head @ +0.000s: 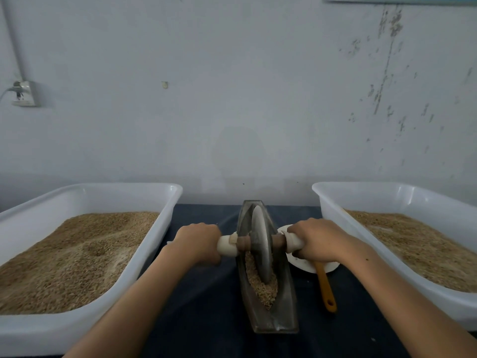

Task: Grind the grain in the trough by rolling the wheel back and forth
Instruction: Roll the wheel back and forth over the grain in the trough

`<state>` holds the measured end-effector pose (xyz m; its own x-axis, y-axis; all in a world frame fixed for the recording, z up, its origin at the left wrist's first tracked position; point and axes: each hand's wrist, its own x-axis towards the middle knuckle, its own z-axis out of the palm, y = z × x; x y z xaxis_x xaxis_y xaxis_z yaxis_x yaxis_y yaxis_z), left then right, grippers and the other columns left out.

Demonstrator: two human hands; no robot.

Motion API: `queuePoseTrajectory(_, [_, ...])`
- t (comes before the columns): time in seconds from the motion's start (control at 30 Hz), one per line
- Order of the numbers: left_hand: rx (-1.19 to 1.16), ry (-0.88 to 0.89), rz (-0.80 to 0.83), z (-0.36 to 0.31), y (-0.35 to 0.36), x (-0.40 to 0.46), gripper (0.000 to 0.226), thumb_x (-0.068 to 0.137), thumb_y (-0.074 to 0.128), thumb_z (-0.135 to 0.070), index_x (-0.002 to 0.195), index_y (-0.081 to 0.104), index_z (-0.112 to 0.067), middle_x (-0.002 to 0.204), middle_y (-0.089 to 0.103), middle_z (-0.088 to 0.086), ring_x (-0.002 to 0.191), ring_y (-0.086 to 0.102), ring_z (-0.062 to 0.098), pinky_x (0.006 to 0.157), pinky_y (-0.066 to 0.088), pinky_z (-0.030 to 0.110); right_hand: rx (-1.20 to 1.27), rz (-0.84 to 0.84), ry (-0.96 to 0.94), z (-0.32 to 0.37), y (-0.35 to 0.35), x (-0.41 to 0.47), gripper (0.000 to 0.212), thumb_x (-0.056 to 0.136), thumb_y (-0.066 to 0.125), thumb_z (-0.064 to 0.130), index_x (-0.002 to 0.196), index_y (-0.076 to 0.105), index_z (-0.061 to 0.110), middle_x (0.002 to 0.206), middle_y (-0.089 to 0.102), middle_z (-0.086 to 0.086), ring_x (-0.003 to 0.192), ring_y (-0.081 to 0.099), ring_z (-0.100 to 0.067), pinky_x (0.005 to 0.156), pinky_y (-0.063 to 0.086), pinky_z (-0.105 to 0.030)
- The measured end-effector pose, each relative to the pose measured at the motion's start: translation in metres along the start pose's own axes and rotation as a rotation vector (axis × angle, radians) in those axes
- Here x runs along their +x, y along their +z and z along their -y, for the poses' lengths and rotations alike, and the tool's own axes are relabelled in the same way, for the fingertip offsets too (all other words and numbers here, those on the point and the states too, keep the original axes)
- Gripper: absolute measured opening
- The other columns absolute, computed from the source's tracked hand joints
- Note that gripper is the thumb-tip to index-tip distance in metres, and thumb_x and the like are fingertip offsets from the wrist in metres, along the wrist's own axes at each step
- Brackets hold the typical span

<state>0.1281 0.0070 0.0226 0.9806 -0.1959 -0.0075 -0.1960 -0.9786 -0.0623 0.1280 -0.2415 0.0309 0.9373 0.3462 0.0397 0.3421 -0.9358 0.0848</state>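
Note:
A narrow grey boat-shaped trough (286, 301) lies lengthwise on the dark cloth in front of me. A grey stone wheel (261, 241) stands upright in it, toward the far half. Tan grain (263, 288) is heaped in the trough just in front of the wheel. A wooden axle with white-wrapped ends passes through the wheel. My left hand (197, 241) grips the left handle (227, 245). My right hand (316, 240) grips the right handle (294, 241).
A large white tub (154, 244) of grain stands on the left and another white tub (333, 202) of grain on the right. A white plate (304, 264) with an orange-handled tool (325, 288) lies right of the trough. A wall rises behind the table.

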Motion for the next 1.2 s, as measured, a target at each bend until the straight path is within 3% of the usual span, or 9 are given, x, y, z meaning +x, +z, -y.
queuePoseTrajectory(0.1, [0.025,-0.021,-0.056,-0.002,0.003,0.001,0.034,0.08,0.068,-0.033,0.11,0.058,-0.021,0.092,0.059,-0.004,0.082,0.056,0.015,0.072,0.044,0.028,-0.005,-0.037,0.013,0.001,0.002,-0.001,0.014,0.084,0.062,0.029,0.082,0.048,0.033,0.08,0.058,0.01,0.077,0.057,-0.012,0.062,0.039,-0.026])
queuePoseTrajectory(0.27, [0.036,-0.051,-0.292,-0.007,0.011,0.003,0.02,0.086,0.058,-0.029,0.105,0.057,-0.023,0.101,0.064,-0.001,0.091,0.061,0.019,0.068,0.038,0.029,-0.005,-0.306,0.034,0.003,0.018,0.001,0.011,0.09,0.054,0.028,0.086,0.045,0.028,0.087,0.061,0.007,0.08,0.056,-0.014,0.066,0.039,-0.028])
queuePoseTrajectory(0.37, [0.014,-0.061,-0.336,-0.007,0.014,0.003,0.017,0.087,0.056,-0.029,0.104,0.056,-0.024,0.1,0.064,-0.002,0.09,0.061,0.019,0.068,0.037,0.028,-0.014,-0.381,0.02,0.002,0.022,0.004,0.013,0.091,0.055,0.028,0.085,0.044,0.029,0.088,0.062,0.007,0.081,0.057,-0.013,0.069,0.041,-0.028])
queuePoseTrajectory(0.47, [-0.007,-0.06,-0.278,-0.004,0.014,0.004,0.02,0.086,0.058,-0.029,0.105,0.058,-0.023,0.101,0.064,-0.002,0.091,0.061,0.018,0.07,0.04,0.028,-0.017,-0.358,0.013,0.001,0.02,0.004,0.011,0.089,0.056,0.031,0.086,0.045,0.029,0.087,0.061,0.008,0.079,0.056,-0.013,0.07,0.043,-0.028])
queuePoseTrajectory(0.6, [0.009,-0.026,-0.149,-0.001,0.009,0.003,0.03,0.083,0.064,-0.034,0.11,0.058,-0.021,0.101,0.064,-0.002,0.092,0.061,0.016,0.076,0.045,0.028,-0.018,-0.209,-0.003,-0.003,0.013,0.002,0.011,0.086,0.057,0.033,0.082,0.046,0.033,0.078,0.054,0.011,0.07,0.05,-0.009,0.054,0.029,-0.023])
queuePoseTrajectory(0.77, [0.03,-0.005,-0.078,0.001,0.003,0.002,0.037,0.08,0.066,-0.038,0.111,0.057,-0.02,0.1,0.063,-0.001,0.088,0.059,0.016,0.073,0.043,0.028,0.029,-0.045,-0.018,-0.004,0.003,0.001,0.018,0.083,0.063,0.03,0.08,0.047,0.037,0.08,0.056,0.012,0.075,0.054,-0.009,0.055,0.03,-0.021])
queuePoseTrajectory(0.87, [0.017,-0.016,-0.092,0.001,0.006,0.003,0.035,0.081,0.066,-0.038,0.11,0.057,-0.02,0.1,0.063,-0.001,0.088,0.059,0.016,0.073,0.042,0.028,0.012,-0.083,-0.012,-0.002,0.004,0.001,0.021,0.085,0.059,0.03,0.074,0.043,0.036,0.076,0.054,0.012,0.072,0.052,-0.009,0.053,0.027,-0.021])
queuePoseTrajectory(1.07, [-0.005,-0.068,-0.286,-0.003,0.014,0.004,0.019,0.085,0.059,-0.032,0.102,0.058,-0.025,0.096,0.063,-0.003,0.082,0.057,0.016,0.066,0.037,0.028,-0.045,-0.385,-0.002,0.001,0.019,0.001,0.016,0.089,0.056,0.029,0.083,0.041,0.03,0.083,0.054,0.011,0.077,0.052,-0.012,0.063,0.028,-0.027])
queuePoseTrajectory(1.2, [-0.015,-0.06,-0.313,-0.003,0.015,0.003,0.018,0.086,0.059,-0.032,0.102,0.058,-0.024,0.096,0.064,-0.003,0.085,0.06,0.016,0.066,0.039,0.028,-0.03,-0.385,0.003,0.001,0.019,0.001,0.017,0.089,0.056,0.032,0.083,0.04,0.031,0.082,0.052,0.011,0.075,0.047,-0.01,0.064,0.027,-0.027])
